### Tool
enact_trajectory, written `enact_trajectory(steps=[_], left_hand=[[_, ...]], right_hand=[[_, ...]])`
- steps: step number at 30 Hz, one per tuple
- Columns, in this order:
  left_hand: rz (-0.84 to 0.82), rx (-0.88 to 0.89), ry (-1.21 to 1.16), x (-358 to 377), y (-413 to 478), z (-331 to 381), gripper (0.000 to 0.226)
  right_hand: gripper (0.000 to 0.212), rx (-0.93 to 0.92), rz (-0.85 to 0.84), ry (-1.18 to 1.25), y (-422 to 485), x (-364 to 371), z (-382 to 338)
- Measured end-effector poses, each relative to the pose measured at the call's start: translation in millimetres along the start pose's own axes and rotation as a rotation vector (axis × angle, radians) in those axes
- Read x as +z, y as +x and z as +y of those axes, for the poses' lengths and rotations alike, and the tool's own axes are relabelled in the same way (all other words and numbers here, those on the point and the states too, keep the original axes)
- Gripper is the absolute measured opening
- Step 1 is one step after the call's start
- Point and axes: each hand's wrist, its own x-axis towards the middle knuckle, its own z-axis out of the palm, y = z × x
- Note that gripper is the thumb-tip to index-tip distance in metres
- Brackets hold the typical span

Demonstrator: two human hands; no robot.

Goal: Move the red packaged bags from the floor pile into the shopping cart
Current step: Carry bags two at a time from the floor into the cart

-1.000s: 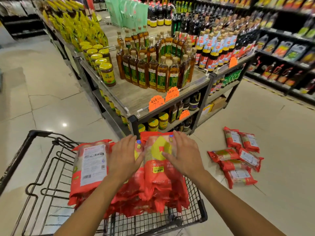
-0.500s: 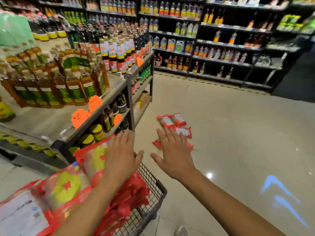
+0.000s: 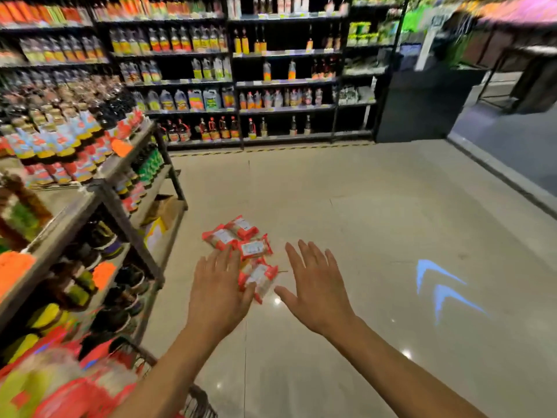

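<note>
Several red packaged bags (image 3: 245,247) lie in a small pile on the pale floor ahead of me. My left hand (image 3: 218,292) is stretched out with straight fingers and covers the pile's near left part in the picture. My right hand (image 3: 315,285) is spread open to the right of the pile, holding nothing. Both hands are in the air, apart from the bags. The shopping cart (image 3: 196,401) shows at the bottom left, blurred, with red bags (image 3: 84,387) heaped in it.
A low display rack (image 3: 129,212) full of bottles and jars stands on the left, close to the pile. Tall shelves (image 3: 241,86) of bottles line the back wall. Blue arrow marks (image 3: 437,285) lie on the floor to the right.
Both hands have left the bags in the cart and reached out toward the floor pile. My view has swung right, so the cart slid to the bottom left.
</note>
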Motion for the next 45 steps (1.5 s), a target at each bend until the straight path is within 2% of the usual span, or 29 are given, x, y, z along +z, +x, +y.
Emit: enact_trajectory(steps=[5, 14, 21, 26, 28, 31, 39, 45], left_hand=[[0.008, 0.013, 0.007, 24.4, 51.9, 64.3, 0.066], [-0.046, -0.035, 0.053, 44.6, 101.5, 86.7, 0.072], [-0.036, -0.102, 0.048, 78.9, 156.0, 51.2, 0.073], [-0.056, -0.150, 0.004, 114.3, 222.9, 11.7, 0.073], [-0.065, -0.179, -0.019, 124.0, 248.1, 1.9, 0.074], [-0.059, -0.174, -0.009, 138.2, 285.4, -20.7, 0.072], [-0.194, -0.180, 0.026, 187.0, 353.8, -82.5, 0.075], [-0.274, -0.220, 0.027, 246.5, 413.1, -116.9, 0.078]], right_hand=[[0.082, -0.012, -0.002, 0.005, 24.4, 3.6, 82.1], [0.097, -0.044, -0.053, 0.105, 87.1, 16.9, 134.6], [0.097, -0.097, -0.101, 0.135, 167.1, 40.3, 126.7], [0.083, -0.087, -0.119, 0.099, 241.9, 62.5, 121.9], [0.082, -0.082, -0.186, 0.082, 272.5, 67.5, 119.9], [0.081, -0.083, -0.200, 0.067, 321.8, 78.2, 112.7], [0.081, -0.080, -0.294, 0.058, 422.3, 139.4, 108.0], [0.083, -0.061, -0.376, 0.146, 500.1, 214.7, 117.0]])
